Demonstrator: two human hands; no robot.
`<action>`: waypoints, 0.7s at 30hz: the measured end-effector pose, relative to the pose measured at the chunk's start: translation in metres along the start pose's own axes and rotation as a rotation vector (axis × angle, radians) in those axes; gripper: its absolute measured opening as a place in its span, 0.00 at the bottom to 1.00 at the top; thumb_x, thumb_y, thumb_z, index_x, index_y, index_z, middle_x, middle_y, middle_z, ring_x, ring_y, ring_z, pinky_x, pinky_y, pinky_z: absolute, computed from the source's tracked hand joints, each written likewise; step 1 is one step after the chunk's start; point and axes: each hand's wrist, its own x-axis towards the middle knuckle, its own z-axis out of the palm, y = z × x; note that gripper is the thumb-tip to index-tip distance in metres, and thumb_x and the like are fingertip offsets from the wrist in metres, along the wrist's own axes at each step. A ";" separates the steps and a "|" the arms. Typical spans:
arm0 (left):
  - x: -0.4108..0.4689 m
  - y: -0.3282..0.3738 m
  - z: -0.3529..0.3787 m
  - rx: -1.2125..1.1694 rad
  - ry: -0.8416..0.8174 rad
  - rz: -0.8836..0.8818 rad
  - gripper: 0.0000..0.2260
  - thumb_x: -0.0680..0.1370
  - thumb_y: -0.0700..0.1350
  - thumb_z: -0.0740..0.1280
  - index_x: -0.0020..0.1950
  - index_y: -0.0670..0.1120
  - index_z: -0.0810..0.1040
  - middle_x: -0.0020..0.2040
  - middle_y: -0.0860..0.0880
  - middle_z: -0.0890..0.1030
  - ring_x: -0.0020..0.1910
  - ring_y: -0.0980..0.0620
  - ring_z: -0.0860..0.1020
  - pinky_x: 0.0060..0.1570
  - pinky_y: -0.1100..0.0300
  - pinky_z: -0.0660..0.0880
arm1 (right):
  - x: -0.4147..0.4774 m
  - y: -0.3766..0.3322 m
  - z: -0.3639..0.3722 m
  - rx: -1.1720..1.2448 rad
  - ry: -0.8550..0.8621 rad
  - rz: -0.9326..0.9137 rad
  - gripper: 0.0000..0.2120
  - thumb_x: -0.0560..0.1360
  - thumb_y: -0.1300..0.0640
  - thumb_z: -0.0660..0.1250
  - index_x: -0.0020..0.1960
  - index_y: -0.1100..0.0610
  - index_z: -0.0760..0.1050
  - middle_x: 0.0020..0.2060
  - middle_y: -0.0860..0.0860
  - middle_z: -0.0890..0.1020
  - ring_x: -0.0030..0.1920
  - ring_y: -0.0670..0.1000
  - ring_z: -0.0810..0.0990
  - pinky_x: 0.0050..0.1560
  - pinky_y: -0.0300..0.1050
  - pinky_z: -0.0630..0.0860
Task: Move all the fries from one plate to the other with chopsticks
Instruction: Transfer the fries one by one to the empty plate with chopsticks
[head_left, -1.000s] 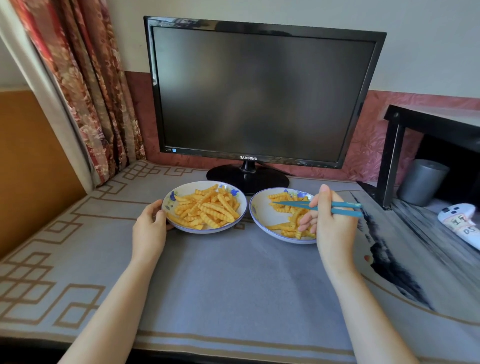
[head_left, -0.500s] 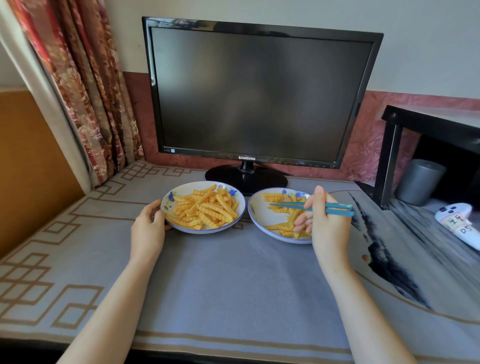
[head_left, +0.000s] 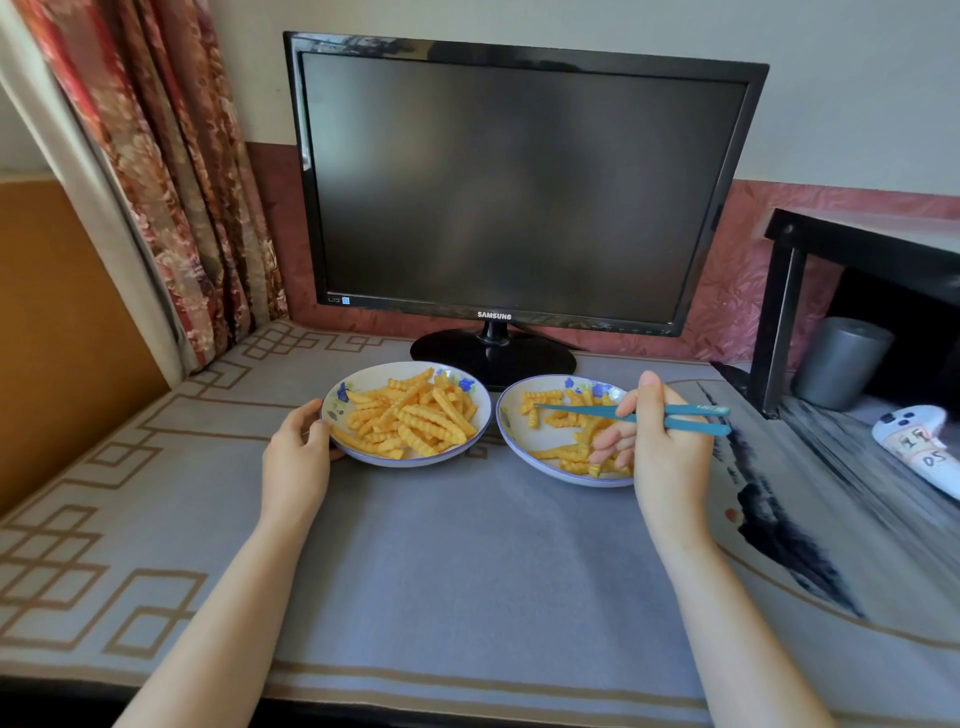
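right fingers (head_left: 613, 441): are curling round the blue chopsticks (head_left: 582, 410) and gripping them, with one finger sticking up.
left fingers (head_left: 306, 415): are curling round the left edge of the left plate (head_left: 410, 462) and holding it, with the thumb lying on the rim.
right hand (head_left: 670, 452): is hovering over the near right side of the right plate (head_left: 506, 431).
left hand (head_left: 296, 457): is resting on the table (head_left: 467, 571) beside the left plate.
chopsticks: are lying almost flat and pointing left, with their tips close together over the back of the right plate, right by a fry. i cannot tell if they are pinching it.
big pile of fries (head_left: 410, 415): is sitting in the left plate and filling most of it.
small pile of fries (head_left: 558, 452): is lying spread out in the right plate, some at the back and some at the front.
plates: are sitting side by side on the table, almost touching.
monitor (head_left: 519, 182): is standing dark just behind the plates.
curtain (head_left: 171, 182): is hanging at the back left.
black shelf (head_left: 779, 312): is standing at the right, with a grey cup (head_left: 836, 364) under it.
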 end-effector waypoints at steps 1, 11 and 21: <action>0.000 0.000 0.000 0.002 0.000 0.001 0.17 0.81 0.39 0.55 0.69 0.43 0.72 0.60 0.44 0.79 0.49 0.47 0.82 0.54 0.54 0.76 | 0.000 0.000 0.000 0.003 0.000 0.002 0.18 0.83 0.53 0.56 0.36 0.57 0.71 0.23 0.59 0.78 0.21 0.54 0.77 0.23 0.37 0.67; -0.001 0.001 0.000 0.000 0.000 0.007 0.17 0.81 0.38 0.55 0.69 0.42 0.72 0.61 0.44 0.79 0.49 0.48 0.81 0.52 0.56 0.76 | 0.000 0.002 0.009 0.007 -0.026 0.029 0.17 0.83 0.53 0.57 0.37 0.58 0.70 0.22 0.57 0.77 0.22 0.54 0.76 0.22 0.36 0.67; 0.001 -0.001 0.000 0.001 0.010 0.001 0.17 0.81 0.39 0.56 0.69 0.42 0.73 0.61 0.44 0.79 0.48 0.50 0.81 0.53 0.55 0.76 | 0.000 0.001 0.013 0.006 -0.025 0.036 0.18 0.83 0.54 0.56 0.37 0.59 0.70 0.20 0.54 0.76 0.20 0.52 0.75 0.21 0.35 0.66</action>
